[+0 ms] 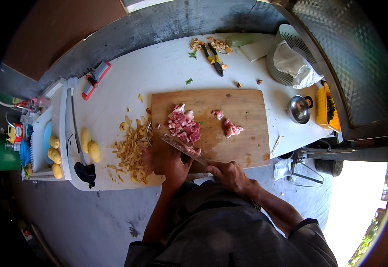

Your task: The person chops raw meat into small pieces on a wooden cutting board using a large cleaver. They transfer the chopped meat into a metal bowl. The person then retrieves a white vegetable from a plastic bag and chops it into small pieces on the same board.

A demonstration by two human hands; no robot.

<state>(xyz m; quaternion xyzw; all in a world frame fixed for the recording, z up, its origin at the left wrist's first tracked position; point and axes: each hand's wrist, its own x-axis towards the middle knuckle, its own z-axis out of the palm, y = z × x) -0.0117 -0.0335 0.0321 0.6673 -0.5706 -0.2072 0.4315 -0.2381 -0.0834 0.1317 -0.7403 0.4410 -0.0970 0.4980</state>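
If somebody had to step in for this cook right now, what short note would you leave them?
Right hand: gripping the handle of a broad steel kitchen knife, blade lying across the near edge of the meat.
Left hand: resting on the near left corner of the rectangular wooden cutting board, beside the blade.
Meat: a main heap of pink diced raw meat at the board's middle, a smaller clump to its right.
Done: most meat looks cut into small pieces.
Left: apparently the pieces at the blade, maybe the small clump.
Nearby: pale vegetable peelings and yellow peeled potatoes on the white table.
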